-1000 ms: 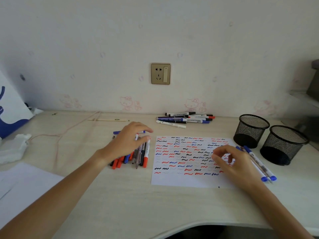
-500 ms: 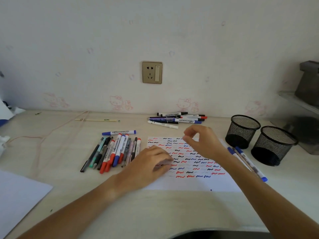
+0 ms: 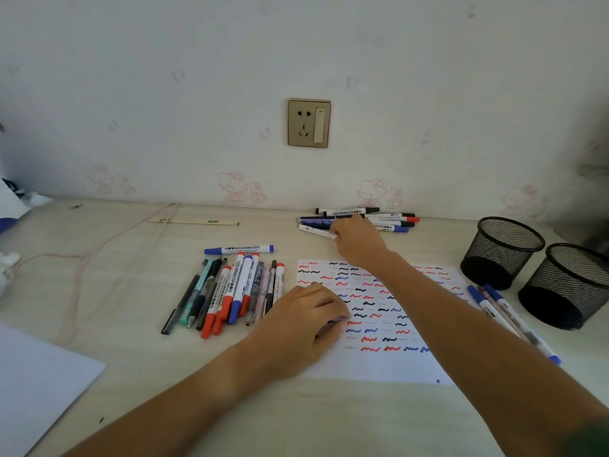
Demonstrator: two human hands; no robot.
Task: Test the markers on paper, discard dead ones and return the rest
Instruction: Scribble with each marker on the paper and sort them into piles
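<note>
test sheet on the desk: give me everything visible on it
The test sheet is white paper lying flat on the pale desk, between the fanned marker pile and the two mesh cups. Rows of short red, blue and black squiggles cover most of it; some are faint grey. The near strip is blank apart from one small dark dot. The left hand rests on its left edge; the right forearm crosses above it.

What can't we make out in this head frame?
- Right hand grip on the far marker pile: fingers face away, so which marker it touches, if any, is hidden.
- Left hand fingertips on the test sheet: curled under.
- Mesh cups: contents too dark to read.
- Marker labels: too small.
</note>
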